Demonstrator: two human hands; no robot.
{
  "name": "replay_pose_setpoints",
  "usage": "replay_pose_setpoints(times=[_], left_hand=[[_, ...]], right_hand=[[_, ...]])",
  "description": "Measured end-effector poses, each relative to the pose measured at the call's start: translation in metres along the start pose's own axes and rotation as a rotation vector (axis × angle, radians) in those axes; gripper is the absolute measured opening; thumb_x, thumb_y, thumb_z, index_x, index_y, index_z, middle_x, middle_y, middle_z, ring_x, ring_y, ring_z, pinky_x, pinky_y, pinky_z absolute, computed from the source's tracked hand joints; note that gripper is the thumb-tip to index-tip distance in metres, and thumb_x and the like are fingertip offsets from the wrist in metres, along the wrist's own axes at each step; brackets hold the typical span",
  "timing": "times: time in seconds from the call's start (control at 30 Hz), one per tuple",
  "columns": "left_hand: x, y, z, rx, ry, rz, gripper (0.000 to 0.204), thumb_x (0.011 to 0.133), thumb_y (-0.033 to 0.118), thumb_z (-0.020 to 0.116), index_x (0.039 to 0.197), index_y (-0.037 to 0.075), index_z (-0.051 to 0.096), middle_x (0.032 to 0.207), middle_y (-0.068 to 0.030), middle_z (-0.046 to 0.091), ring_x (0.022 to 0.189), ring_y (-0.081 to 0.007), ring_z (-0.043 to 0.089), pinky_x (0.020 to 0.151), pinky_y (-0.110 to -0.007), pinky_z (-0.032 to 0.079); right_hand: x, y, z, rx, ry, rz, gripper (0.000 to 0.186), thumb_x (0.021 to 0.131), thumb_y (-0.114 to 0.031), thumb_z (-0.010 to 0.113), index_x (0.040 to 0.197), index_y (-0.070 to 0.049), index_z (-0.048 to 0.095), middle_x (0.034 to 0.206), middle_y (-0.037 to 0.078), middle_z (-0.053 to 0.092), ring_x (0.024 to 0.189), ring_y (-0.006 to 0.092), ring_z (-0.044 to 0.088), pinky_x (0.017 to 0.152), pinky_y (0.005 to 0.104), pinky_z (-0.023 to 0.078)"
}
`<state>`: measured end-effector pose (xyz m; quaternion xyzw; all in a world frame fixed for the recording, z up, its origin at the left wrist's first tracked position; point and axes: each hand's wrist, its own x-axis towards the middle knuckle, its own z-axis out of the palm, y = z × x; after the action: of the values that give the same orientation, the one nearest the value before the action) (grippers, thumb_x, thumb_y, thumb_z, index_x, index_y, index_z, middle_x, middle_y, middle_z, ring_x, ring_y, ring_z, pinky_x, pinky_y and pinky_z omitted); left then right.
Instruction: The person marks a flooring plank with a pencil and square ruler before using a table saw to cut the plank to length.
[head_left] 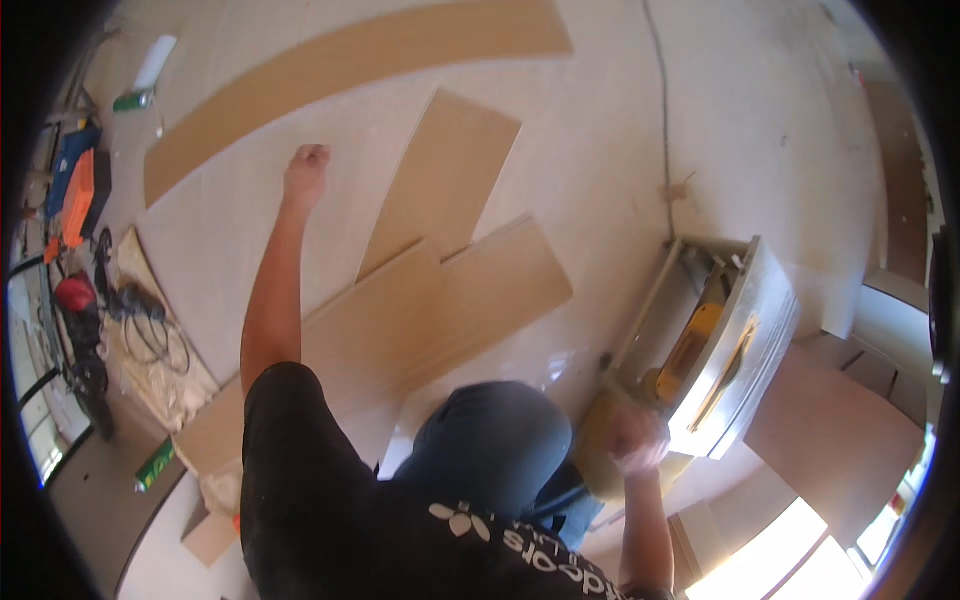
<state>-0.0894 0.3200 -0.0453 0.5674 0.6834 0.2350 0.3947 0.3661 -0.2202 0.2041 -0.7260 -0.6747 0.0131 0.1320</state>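
My left hand (306,178) is stretched out over the pale floor, its fingers curled closed. Whether anything small is inside them is hidden. Just beyond it lies a long brown board (350,60), and to its right a shorter brown board (440,165). More wide boards (430,310) lie nearer to me, partly under my left arm and knee. Beside the near corner of a table saw (735,350), with a silvery slotted top and yellow parts inside, is my right hand (638,440). Its fingers look curled but are slightly blurred; I cannot tell whether they touch the saw.
A dark cord (664,120) runs across the floor towards the saw. At the left are an orange and black case (82,198), a tool with a coiled cable (145,310) and a green box (155,465). A white roll-shaped thing (155,62) lies far left. Reddish-brown panels (830,430) stand at the right.
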Motion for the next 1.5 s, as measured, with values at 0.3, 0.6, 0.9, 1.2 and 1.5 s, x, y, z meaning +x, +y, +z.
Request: replay_pose_setpoints(times=[0.3, 0.6, 0.9, 1.2, 1.5], left_hand=[[-0.319, -0.052, 0.002, 0.921, -0.222, 0.171, 0.099, 0.092, 0.060, 0.062, 0.160, -0.002, 0.025, 0.168, -0.0246, 0.018, 0.157, -0.0374, 0.017, 0.125, -0.055, 0.014], [-0.375, -0.056, 0.019, 0.891, -0.234, 0.218, 0.108, 0.088, 0.063, 0.065, 0.159, -0.006, 0.022, 0.168, -0.0272, 0.017, 0.157, -0.0386, 0.014, 0.124, -0.058, 0.015], [-0.521, -0.156, -0.096, 0.301, -0.137, -0.400, 0.063, 0.092, 0.043, 0.071, 0.140, 0.006, 0.053, 0.137, -0.0227, 0.056, 0.127, -0.0326, 0.056, 0.099, -0.045, 0.049], [-0.555, -0.269, -0.182, -1.562, 0.451, -0.578, 0.026, 0.101, 0.030, 0.064, 0.116, 0.009, 0.068, 0.110, -0.0054, 0.074, 0.096, -0.0190, 0.070, 0.080, -0.031, 0.060], [-0.447, -0.081, -0.201, -1.598, -0.157, -0.168, 0.029, 0.100, 0.005, 0.064, 0.128, -0.001, 0.064, 0.126, -0.0122, 0.071, 0.116, -0.0198, 0.067, 0.096, -0.029, 0.060]], right_hand=[[0.023, -0.031, 0.006, -0.024, -0.245, 0.308, 0.017, 0.089, -0.011, 0.068, 0.105, -0.006, 0.073, 0.097, 0.016, 0.074, 0.089, 0.0322, 0.073, 0.078, 0.0391, 0.059], [0.041, -0.110, 0.241, 0.781, -0.367, 0.524, 0.052, 0.088, -0.028, 0.074, 0.130, 0.001, 0.063, 0.124, 0.026, 0.067, 0.117, 0.0399, 0.064, 0.102, 0.0442, 0.050], [0.011, -0.077, 0.270, 0.593, -0.523, 0.700, 0.060, 0.082, -0.051, 0.079, 0.111, 0.001, 0.072, 0.111, 0.020, 0.075, 0.108, 0.0284, 0.070, 0.091, 0.0408, 0.055], [0.068, -0.136, 0.143, 0.959, -0.324, 0.501, 0.040, 0.098, -0.040, 0.063, 0.109, -0.002, 0.072, 0.068, 0.008, 0.059, 0.063, 0.0141, 0.050, 0.058, 0.0382, 0.044], [0.156, -0.067, -0.066, 0.112, 0.111, 0.239, 0.046, 0.094, -0.044, 0.065, 0.119, -0.005, 0.066, 0.130, 0.020, 0.064, 0.123, 0.0377, 0.058, 0.102, 0.0476, 0.048]])
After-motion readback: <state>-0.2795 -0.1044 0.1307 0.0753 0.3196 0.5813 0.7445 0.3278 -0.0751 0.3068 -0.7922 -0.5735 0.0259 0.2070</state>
